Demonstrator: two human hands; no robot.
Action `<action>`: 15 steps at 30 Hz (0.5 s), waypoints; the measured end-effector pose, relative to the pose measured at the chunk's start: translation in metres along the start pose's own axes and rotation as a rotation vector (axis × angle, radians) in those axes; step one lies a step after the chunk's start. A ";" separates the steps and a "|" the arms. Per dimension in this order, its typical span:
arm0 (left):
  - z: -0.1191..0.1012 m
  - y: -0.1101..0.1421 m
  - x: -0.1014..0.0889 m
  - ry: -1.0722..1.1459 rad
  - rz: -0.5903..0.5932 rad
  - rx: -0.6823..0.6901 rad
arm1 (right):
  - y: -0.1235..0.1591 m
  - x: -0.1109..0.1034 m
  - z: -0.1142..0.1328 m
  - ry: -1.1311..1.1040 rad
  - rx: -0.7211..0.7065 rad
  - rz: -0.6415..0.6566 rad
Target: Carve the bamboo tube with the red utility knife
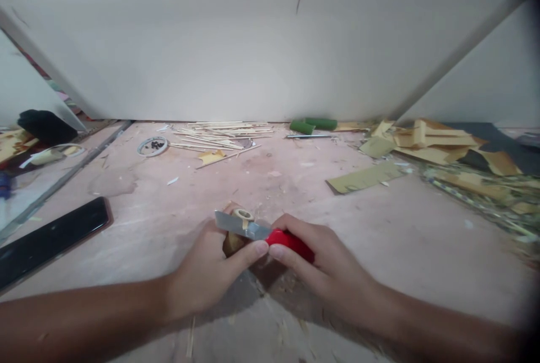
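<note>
And here's the round dish (pixel 140 151) on the table (pixel 287 194), dark bits (pixel 157 144) inside, beside the thin sticks (pixel 219 137). Down front, the right hand's (pixel 320 256) fingers grip the red-handled knife (pixel 291 243); the left hand (pixel 211 267) curls its fingers round a brown piece (pixel 233 243), thumbs nearly meeting, forearms angling inward.

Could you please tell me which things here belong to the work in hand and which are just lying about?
Apparently in use:
- red-handled knife, in the right hand
- brown piece, in the left hand
- pale ring, by the blade

Apparently lying about:
- phone
- thin sticks
- round dish
- green rolls
- flat olive strip
</note>
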State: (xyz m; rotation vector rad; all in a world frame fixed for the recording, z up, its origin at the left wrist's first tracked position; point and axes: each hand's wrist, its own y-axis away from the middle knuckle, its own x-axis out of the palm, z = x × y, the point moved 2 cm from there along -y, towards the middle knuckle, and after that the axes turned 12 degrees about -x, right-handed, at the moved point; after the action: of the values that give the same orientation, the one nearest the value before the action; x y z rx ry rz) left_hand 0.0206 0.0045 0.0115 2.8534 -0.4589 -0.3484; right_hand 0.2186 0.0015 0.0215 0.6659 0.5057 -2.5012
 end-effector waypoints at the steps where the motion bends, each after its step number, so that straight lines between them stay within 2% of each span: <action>1: 0.000 0.000 0.000 -0.004 -0.006 0.005 | 0.000 0.000 0.001 -0.005 0.000 -0.001; 5: 0.000 -0.001 -0.003 -0.039 -0.063 -0.006 | -0.003 -0.001 0.002 -0.046 0.009 0.004; 10: -0.004 0.000 -0.006 -0.087 -0.155 0.045 | -0.004 0.001 -0.003 -0.171 0.097 -0.140; 15: -0.003 0.000 -0.007 0.074 -0.039 0.016 | -0.003 -0.002 -0.002 -0.179 0.079 -0.151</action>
State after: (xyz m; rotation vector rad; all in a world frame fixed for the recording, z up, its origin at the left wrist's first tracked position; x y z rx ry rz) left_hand 0.0154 0.0075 0.0154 2.8825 -0.3944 -0.2459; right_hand 0.2190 0.0054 0.0212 0.4408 0.4055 -2.7027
